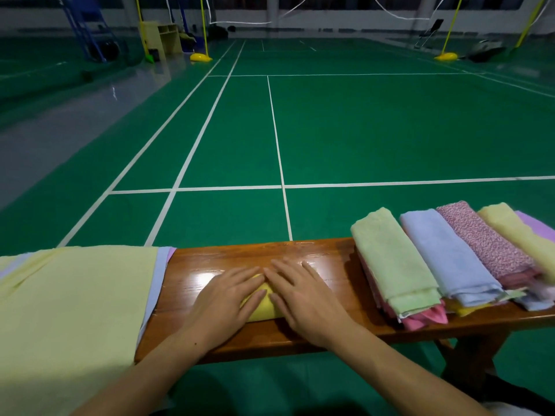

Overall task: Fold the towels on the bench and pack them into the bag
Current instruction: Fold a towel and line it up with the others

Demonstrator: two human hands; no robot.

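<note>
A small folded yellow towel [264,309] lies in the middle of the wooden bench [300,253]. My left hand [228,298] and my right hand [300,295] both press flat on it with straight fingers, covering most of it. To the left, a stack of unfolded towels [75,295] with a pale yellow one on top drapes over the bench. On the right lies a row of folded towels: light green [393,265], light blue [450,256], pink patterned [486,244] and pale yellow [522,235]. No bag is in view.
The bench stands on a green court floor [360,130] with white lines. Yellow net posts [201,57], a blue frame [87,31] and a wooden shelf [162,37] stand far off at the back. A bench leg [468,358] shows at lower right.
</note>
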